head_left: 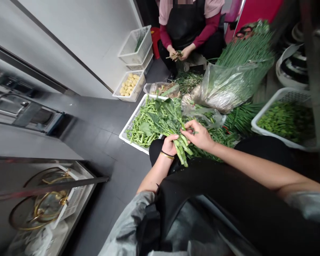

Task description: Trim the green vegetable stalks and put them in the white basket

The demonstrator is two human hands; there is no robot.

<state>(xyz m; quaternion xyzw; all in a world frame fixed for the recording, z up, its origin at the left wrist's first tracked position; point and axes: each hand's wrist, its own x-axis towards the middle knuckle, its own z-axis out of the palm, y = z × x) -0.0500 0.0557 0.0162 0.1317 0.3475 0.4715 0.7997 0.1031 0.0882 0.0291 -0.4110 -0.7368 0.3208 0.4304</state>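
Tiled floor [102, 144] supports one basket [134, 145]. Beside basket, left hand [170, 145]: grip clamped on greens [166, 122]. Right hand [200, 137]: grip pinched on same greens.

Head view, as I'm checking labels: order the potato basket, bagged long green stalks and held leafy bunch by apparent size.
1. Bagged long green stalks
2. Held leafy bunch
3. Potato basket

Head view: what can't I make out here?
In the head view:
Left hand: most fingers, hidden behind the leafy stems.
Right hand: stem or leaf pinched, too small to tell.
Basket of cut stems: floor, covered by them.
Rightmost basket: right end, blurred behind a dark post.
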